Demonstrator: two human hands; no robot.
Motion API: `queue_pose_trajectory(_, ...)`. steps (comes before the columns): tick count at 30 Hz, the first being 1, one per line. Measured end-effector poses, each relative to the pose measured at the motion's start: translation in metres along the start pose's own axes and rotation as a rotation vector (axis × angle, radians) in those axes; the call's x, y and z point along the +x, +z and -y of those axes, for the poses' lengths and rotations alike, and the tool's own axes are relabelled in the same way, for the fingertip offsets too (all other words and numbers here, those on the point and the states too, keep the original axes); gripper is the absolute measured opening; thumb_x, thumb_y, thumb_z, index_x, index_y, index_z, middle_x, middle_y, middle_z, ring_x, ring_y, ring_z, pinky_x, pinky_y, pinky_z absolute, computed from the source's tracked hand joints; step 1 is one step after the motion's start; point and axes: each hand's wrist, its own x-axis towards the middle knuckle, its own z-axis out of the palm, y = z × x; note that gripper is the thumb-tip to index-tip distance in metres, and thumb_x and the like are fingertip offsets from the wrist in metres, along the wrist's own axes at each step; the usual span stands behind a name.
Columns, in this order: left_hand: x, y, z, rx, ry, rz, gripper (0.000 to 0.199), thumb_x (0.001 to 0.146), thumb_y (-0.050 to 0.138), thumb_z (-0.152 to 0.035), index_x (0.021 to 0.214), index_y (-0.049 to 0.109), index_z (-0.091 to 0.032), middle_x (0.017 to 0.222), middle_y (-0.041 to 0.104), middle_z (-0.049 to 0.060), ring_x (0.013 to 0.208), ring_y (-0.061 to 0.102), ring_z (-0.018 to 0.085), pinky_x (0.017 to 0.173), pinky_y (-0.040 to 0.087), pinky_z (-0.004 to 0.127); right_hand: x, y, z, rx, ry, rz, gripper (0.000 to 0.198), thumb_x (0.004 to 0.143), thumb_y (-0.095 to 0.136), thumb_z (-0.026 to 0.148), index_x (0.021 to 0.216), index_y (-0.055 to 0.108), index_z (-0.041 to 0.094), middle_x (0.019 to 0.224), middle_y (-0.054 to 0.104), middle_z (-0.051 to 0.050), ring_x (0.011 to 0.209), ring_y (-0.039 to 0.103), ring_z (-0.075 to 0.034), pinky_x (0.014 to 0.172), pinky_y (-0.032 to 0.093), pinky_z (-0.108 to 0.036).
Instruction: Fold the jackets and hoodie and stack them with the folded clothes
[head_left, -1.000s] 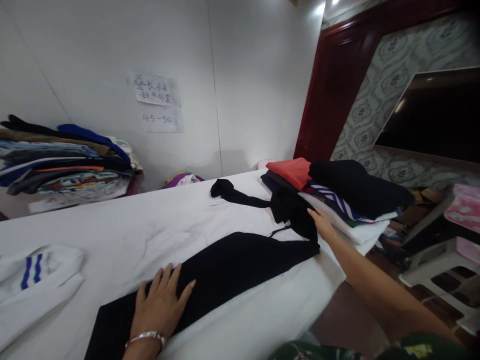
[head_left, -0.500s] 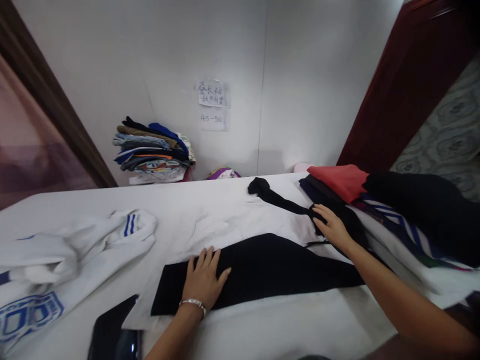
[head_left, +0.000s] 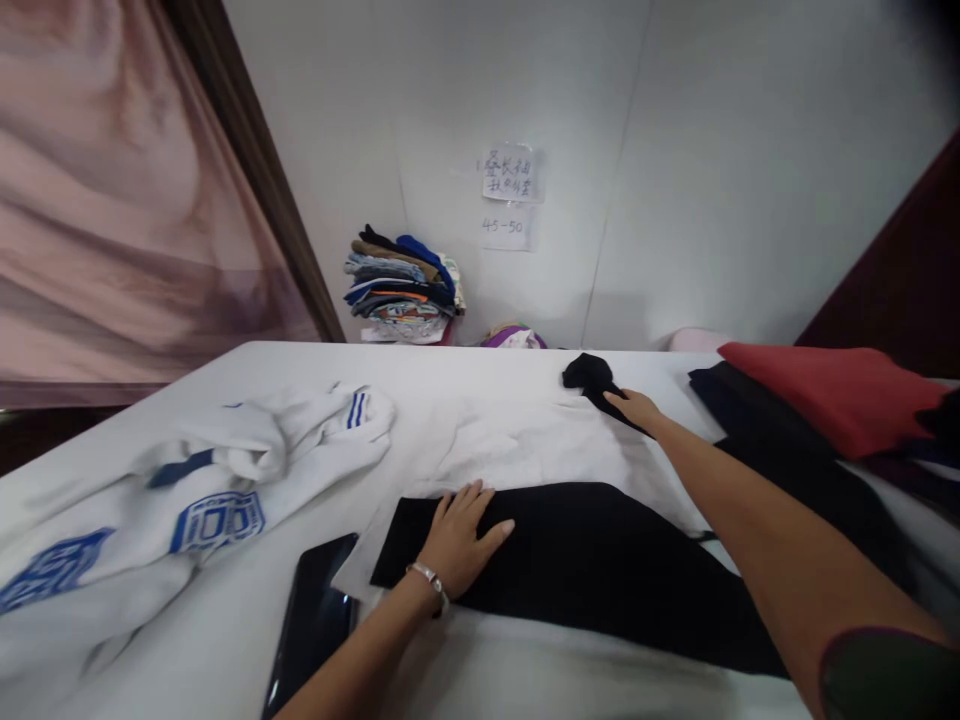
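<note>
In front of me lies a white garment (head_left: 536,445) with black sleeves, spread on the white table. My left hand (head_left: 461,540) rests flat on the near black sleeve (head_left: 592,545), fingers spread, a bracelet at the wrist. Farther off, the other black sleeve (head_left: 589,372) runs narrow and is bunched at its far end. My right hand (head_left: 634,408) has its fingers closed on that narrow sleeve; the fingertips are partly hidden.
A crumpled white garment with blue print (head_left: 247,470) lies left, near a black phone (head_left: 319,610). Red folded cloth (head_left: 832,390) tops dark clothes at right. Behind the table's far edge stands a clothes stack (head_left: 405,280). Paper signs (head_left: 508,195) hang on the wall.
My right hand has moved along the far black sleeve toward its bunched end and closed on it. My left hand stays flat on the near sleeve. The view has turned left.
</note>
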Motion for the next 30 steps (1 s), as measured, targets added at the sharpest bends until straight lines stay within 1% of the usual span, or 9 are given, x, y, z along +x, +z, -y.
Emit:
queue_pose_trajectory(4, 0.028, -0.039, 0.014, -0.059, -0.019, 0.011, 0.063, 0.085, 0.040, -0.060, 0.136, 0.046, -0.023, 0.149, 0.036, 0.007, 0.137, 0.033, 0.022, 0.112, 0.026, 0.037, 0.023, 0.002, -0.001, 0.026, 0.041, 0.040, 0.061, 0.079, 0.053, 0.059, 0.110, 0.066, 0.008, 0.117, 0.063, -0.020, 0.115, 0.055, -0.036, 0.095, 0.041, -0.042)
queue_pose_trajectory(6, 0.059, -0.057, 0.028, 0.013, -0.064, -0.016, 0.059, 0.088, 0.038, -0.057, 0.134, 0.048, -0.021, 0.148, 0.038, 0.008, 0.136, 0.034, 0.021, 0.112, 0.025, 0.036, 0.034, 0.003, 0.000, 0.059, 0.068, 0.043, 0.056, 0.077, 0.057, 0.057, 0.103, 0.068, 0.008, 0.111, 0.066, -0.020, 0.113, 0.056, -0.037, 0.094, 0.041, -0.043)
queue_pose_trajectory(8, 0.097, -0.068, 0.045, 0.133, -0.183, -0.045, 0.058, 0.090, 0.034, -0.053, 0.136, 0.046, -0.020, 0.149, 0.036, 0.010, 0.137, 0.031, 0.024, 0.111, 0.025, 0.044, 0.044, 0.005, 0.001, 0.098, 0.101, 0.039, 0.046, 0.074, 0.063, 0.051, 0.092, 0.071, 0.009, 0.101, 0.069, -0.020, 0.109, 0.058, -0.037, 0.092, 0.043, -0.043)
queue_pose_trajectory(12, 0.165, -0.068, 0.075, 0.277, -0.250, -0.022, 0.054, 0.093, 0.027, -0.048, 0.139, 0.039, -0.022, 0.153, 0.028, 0.009, 0.140, 0.024, 0.025, 0.109, 0.024, 0.053, 0.056, 0.011, 0.007, 0.217, 0.142, 0.002, 0.022, 0.071, 0.069, 0.033, 0.078, 0.070, 0.012, 0.088, 0.071, -0.016, 0.105, 0.060, -0.037, 0.091, 0.045, -0.044)
queue_pose_trajectory(16, 0.201, -0.056, 0.085, 0.311, -0.213, 0.005, 0.054, 0.090, 0.036, -0.043, 0.140, 0.036, -0.025, 0.152, 0.030, 0.008, 0.141, 0.019, 0.026, 0.110, 0.018, 0.054, 0.052, 0.008, 0.010, 0.424, 0.150, -0.056, 0.025, 0.080, 0.061, 0.038, 0.086, 0.068, 0.015, 0.092, 0.071, -0.012, 0.095, 0.065, -0.029, 0.084, 0.051, -0.039)
queue_pose_trajectory(20, 0.218, -0.055, 0.083, 0.359, -0.198, 0.049, 0.056, 0.078, 0.052, -0.030, 0.133, 0.047, -0.024, 0.136, 0.051, 0.014, 0.130, 0.040, 0.031, 0.106, 0.021, 0.058, 0.035, -0.009, 0.008, 0.619, 0.119, -0.084, 0.026, 0.085, 0.055, 0.041, 0.096, 0.065, 0.020, 0.096, 0.072, -0.007, 0.089, 0.068, -0.021, 0.079, 0.055, -0.032)
queue_pose_trajectory(24, 0.219, -0.069, 0.072, 0.424, -0.156, 0.019, 0.038, 0.070, 0.054, -0.016, 0.106, 0.065, -0.018, 0.114, 0.066, 0.016, 0.112, 0.055, 0.032, 0.102, 0.027, 0.054, 0.014, -0.029, 0.007, 0.869, 0.069, -0.031, 0.020, 0.087, 0.053, 0.037, 0.096, 0.065, 0.023, 0.093, 0.073, -0.004, 0.088, 0.068, -0.019, 0.080, 0.057, -0.033)
queue_pose_trajectory(27, 0.202, -0.086, 0.063, 0.463, -0.102, -0.079, 0.031, 0.073, 0.049, -0.012, 0.099, 0.065, -0.014, 0.109, 0.065, 0.017, 0.109, 0.056, 0.030, 0.100, 0.030, 0.048, -0.008, -0.043, 0.005, 1.114, 0.015, 0.026, 0.016, 0.083, 0.059, 0.033, 0.095, 0.066, 0.025, 0.093, 0.073, -0.003, 0.092, 0.068, -0.020, 0.084, 0.056, -0.036)
queue_pose_trajectory(30, 0.164, -0.100, 0.062, 0.471, -0.048, -0.167, 0.028, 0.075, 0.047, -0.012, 0.098, 0.062, -0.014, 0.110, 0.062, 0.015, 0.111, 0.053, 0.028, 0.100, 0.030, 0.043, -0.046, -0.054, -0.006, 1.214, -0.087, 0.034, 0.022, 0.078, 0.064, 0.034, 0.098, 0.066, 0.025, 0.097, 0.073, -0.002, 0.098, 0.066, -0.023, 0.088, 0.054, -0.040)
